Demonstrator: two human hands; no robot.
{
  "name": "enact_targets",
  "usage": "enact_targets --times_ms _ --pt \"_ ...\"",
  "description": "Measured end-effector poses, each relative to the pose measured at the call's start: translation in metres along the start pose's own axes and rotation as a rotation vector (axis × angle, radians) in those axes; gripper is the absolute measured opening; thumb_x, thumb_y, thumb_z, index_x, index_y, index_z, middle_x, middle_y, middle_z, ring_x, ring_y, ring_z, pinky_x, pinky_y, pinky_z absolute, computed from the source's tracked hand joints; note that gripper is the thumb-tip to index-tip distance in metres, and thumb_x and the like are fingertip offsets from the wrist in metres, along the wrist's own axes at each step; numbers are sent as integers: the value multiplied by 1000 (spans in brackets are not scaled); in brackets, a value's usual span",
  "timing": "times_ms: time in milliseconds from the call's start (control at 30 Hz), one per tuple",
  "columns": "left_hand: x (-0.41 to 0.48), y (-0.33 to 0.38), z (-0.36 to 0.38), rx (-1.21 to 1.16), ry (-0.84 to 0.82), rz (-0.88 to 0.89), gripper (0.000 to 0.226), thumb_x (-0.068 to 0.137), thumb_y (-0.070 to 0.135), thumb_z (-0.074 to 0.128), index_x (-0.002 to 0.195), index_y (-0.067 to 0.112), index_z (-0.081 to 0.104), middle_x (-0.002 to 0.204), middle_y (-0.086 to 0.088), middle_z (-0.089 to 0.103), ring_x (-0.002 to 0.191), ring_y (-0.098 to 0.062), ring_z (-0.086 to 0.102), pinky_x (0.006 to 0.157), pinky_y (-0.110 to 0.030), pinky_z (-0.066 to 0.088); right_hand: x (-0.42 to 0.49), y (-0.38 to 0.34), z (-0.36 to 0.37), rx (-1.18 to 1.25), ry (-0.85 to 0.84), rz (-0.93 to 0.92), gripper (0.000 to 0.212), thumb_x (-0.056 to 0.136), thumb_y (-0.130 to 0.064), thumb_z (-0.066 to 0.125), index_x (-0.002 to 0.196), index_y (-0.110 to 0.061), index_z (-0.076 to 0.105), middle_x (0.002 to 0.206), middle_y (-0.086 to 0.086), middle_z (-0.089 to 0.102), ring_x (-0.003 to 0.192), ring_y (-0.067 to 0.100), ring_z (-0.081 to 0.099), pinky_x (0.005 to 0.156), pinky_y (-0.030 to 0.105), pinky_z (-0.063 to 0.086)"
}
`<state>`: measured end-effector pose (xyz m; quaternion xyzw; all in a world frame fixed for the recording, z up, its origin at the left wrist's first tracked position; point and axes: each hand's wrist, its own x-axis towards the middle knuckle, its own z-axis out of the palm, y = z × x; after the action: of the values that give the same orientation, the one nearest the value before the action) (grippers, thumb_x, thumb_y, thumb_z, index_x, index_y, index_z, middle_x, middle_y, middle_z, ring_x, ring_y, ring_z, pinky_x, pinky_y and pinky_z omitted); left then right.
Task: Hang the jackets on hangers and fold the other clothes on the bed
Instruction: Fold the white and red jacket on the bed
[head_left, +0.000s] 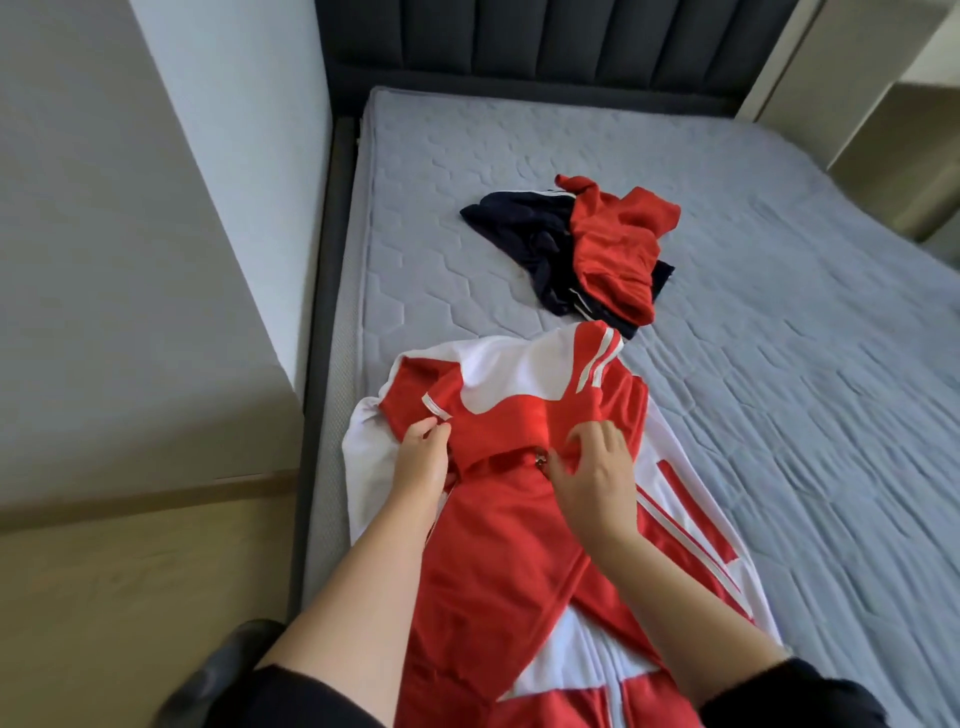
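Glossy red-and-white jacket (498, 551) on quilted mattress (779, 338), left hand (422, 460) and right hand (597, 470) gripping its collar

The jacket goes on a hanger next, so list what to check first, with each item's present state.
1. Left hand grips the jacket at the collar: ok.
2. Right hand grips the collar beside the zipper pull: ok.
3. Hanger in sight: not ok, none shows.
4. Jacket free of the pile of navy and red clothes: cannot tell, their edges meet.
5. Bare mattress to the right for folding: ok.
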<state>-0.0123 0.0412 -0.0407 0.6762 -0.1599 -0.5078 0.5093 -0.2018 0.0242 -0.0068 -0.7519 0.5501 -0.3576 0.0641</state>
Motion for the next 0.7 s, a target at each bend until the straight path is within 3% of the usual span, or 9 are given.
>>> enact_targets --times_ms 67,133,200,300,367,467,533,600,700 --pt "-21 19 1 -16 -37 -28 65 64 50 54 120 17 58 108 -9 68 94 -28 67 70 -40 58 10 -5 -5 85 82 165 27 77 -12 71 98 -6 57 99 8 53 94 27 51 85 39 44" --pt "-31 26 2 -51 -71 -52 46 83 39 56 123 17 54 111 -8 66 93 -26 66 58 -29 52 21 -2 -5 146 55 367 43 82 -19 69 119 -6 52 120 10 51 115 26 46 100 36 37" --pt "-36 27 3 -87 -100 -80 37 90 29 56 125 18 52 114 -6 65 94 -24 65 57 -26 50 33 7 -3 259 -77 588 64 85 -28 68 138 -6 40 137 8 45 128 24 42 108 37 34" --pt "-32 25 5 -100 -67 -16 54 84 17 66 133 19 45 114 -6 65 97 -23 66 72 -35 56 48 21 2 416 -303 810 75 86 -35 67 145 -7 32 138 5 47 126 25 49 107 36 39" --pt "-29 28 6 -48 -43 53 69 75 7 68 137 21 41 107 -7 67 96 -24 67 86 -44 55 57 28 4 353 -375 784 65 85 -31 68 139 -6 43 122 6 57 104 22 60 91 31 48" --pt "-28 33 5 -2 -173 -21 47 79 -7 60 120 14 54 93 -5 67 80 -21 66 72 -36 57 67 35 -2 377 -322 718 28 84 -2 58 109 -7 69 77 0 64 57 5 56 54 15 44" --pt "-29 33 -1 117 -254 -101 35 82 1 60 113 17 56 92 -3 66 78 -19 64 64 -31 54 70 43 -7 391 -184 743 28 79 5 48 83 -8 73 62 -6 59 52 8 52 51 19 42" --pt "-21 30 -10 270 -153 -60 47 73 28 65 118 22 52 101 -1 66 89 -22 65 75 -38 57 72 50 -9 385 -97 794 24 75 1 45 62 -5 63 50 -6 50 54 15 44 52 24 36" --pt "3 31 -22 228 98 40 64 66 44 56 124 17 53 105 -5 68 96 -26 66 89 -46 53 79 48 -6 401 -143 816 16 79 -13 45 63 -11 50 57 4 48 56 19 42 53 27 34"
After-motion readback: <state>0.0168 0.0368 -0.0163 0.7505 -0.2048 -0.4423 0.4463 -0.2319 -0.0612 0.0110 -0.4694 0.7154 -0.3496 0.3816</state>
